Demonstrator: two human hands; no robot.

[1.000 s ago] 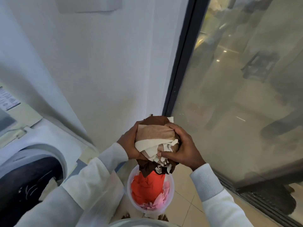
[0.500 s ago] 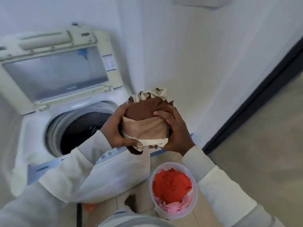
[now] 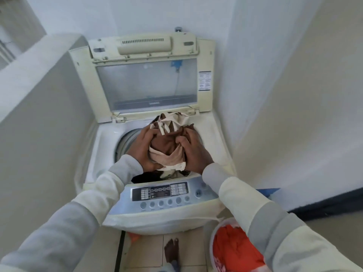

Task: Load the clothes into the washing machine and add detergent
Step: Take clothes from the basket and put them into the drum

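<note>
Left hand (image 3: 144, 148) and right hand (image 3: 193, 152) grip from both sides the crumpled bundle (image 3: 167, 142) of soft brown and cream clothes, which has moved from beside the washer (image 3: 157, 211) to just over its round drum (image 3: 122, 143), below the raised lid (image 3: 147, 83).

A plain white plastered wall (image 3: 147, 14) closes the far side of this narrow corner, and we note a small grey metal fitting (image 3: 178, 29) fixed high on it. At left, a low grey concrete partition (image 3: 39, 91) runs from far to near; beyond it we glimpse pale slats (image 3: 5, 52), too blurred to identify. A cream painted wall (image 3: 314, 85) fills the right, a dark band (image 3: 324, 206) along its lower edge and a blue scrap (image 3: 271, 191) beside that. A bare foot (image 3: 171, 252) stands on the near beige tiled floor (image 3: 145, 250).
</note>
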